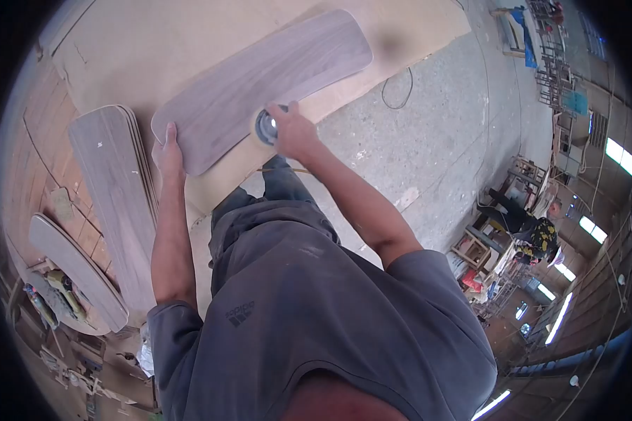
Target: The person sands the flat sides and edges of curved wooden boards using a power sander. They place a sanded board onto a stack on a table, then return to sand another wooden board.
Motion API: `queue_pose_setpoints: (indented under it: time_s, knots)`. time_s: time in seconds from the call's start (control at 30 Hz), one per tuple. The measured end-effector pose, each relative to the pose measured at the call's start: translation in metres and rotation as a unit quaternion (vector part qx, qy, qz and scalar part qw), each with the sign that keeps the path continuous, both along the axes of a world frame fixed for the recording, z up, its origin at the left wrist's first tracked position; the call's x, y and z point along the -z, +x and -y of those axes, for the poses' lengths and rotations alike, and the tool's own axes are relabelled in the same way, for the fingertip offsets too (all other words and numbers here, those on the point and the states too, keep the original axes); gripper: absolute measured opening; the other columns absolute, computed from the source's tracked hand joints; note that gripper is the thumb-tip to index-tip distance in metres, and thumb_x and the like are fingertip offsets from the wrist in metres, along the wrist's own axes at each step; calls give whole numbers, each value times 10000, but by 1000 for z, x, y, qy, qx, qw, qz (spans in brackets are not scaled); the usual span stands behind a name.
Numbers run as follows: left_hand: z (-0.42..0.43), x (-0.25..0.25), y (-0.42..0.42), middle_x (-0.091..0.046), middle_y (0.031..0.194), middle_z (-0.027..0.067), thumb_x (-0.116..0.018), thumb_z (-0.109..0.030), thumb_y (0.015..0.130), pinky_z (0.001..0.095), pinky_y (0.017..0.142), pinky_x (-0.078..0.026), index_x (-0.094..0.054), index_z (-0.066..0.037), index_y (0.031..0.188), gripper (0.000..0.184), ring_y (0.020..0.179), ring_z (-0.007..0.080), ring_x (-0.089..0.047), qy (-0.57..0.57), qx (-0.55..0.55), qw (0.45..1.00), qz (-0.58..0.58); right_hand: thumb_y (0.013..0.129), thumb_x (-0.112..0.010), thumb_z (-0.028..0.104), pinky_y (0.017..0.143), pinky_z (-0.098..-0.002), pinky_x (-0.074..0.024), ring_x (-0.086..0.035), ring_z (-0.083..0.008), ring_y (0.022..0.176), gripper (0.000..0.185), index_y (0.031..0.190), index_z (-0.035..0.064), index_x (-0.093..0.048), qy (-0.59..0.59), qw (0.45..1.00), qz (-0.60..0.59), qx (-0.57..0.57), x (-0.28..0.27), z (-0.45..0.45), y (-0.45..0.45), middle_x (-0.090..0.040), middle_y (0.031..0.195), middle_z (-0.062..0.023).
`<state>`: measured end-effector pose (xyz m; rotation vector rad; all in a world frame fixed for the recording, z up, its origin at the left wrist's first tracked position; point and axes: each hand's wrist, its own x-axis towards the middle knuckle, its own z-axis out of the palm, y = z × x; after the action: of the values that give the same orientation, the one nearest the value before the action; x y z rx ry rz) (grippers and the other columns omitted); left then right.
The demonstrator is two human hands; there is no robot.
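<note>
While the pale worktop (126, 49) spreads out beyond both your hands, the long rounded wooden board (267, 81) lies on it, reaching from your left hand (167, 153) to past your right hand (298, 132). A stack of similar boards (112, 161) sits just left of your left hand, which grips the board's near corner, thumb on top. Your right hand is closed around a small round tool (265, 127), partly blurred, at the board's near edge
</note>
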<state>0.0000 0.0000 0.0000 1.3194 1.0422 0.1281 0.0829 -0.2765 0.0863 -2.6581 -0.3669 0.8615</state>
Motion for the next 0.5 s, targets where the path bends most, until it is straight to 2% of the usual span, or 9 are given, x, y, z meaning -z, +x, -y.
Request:
queue_pose_setpoints:
  time_s: [0.07,0.17,0.37,0.5]
  knots:
    - [10,-4,0,-694,1221,144,-686,-309,981,350,960,-509,-609,76,1308,511,1085,222,-670,-14,-4,1000,-14,776,-692,54,872,-525,-553,-661,-480,981,666,1388,226,-494,-14,999,25,23,-2,15,5,-508,1193,-270]
    - [-10,-11,8,-657,1294,138,-696,-360,974,350,1018,-476,-573,63,1360,585,1159,221,-630,-10,19,999,-30,784,-674,52,855,-522,-553,-662,-479,967,644,1383,215,-500,-5,999,32,22,-3,-4,12,-512,1182,-266]
    - [-10,-15,18,-662,1281,145,-704,-367,967,343,1010,-476,-587,72,1340,588,1145,223,-635,-1,19,999,-40,791,-669,61,850,-517,-555,-660,-479,972,642,1390,219,-499,25,999,1,-29,-12,-31,-10,-508,1200,-265]
    - [-12,-3,16,-675,1255,147,-702,-347,970,346,989,-490,-601,78,1318,559,1118,222,-649,-14,8,1000,-18,792,-678,76,844,-520,-555,-660,-477,980,641,1389,223,-497,6,1000,19,-11,0,-21,-2,-504,1211,-267]
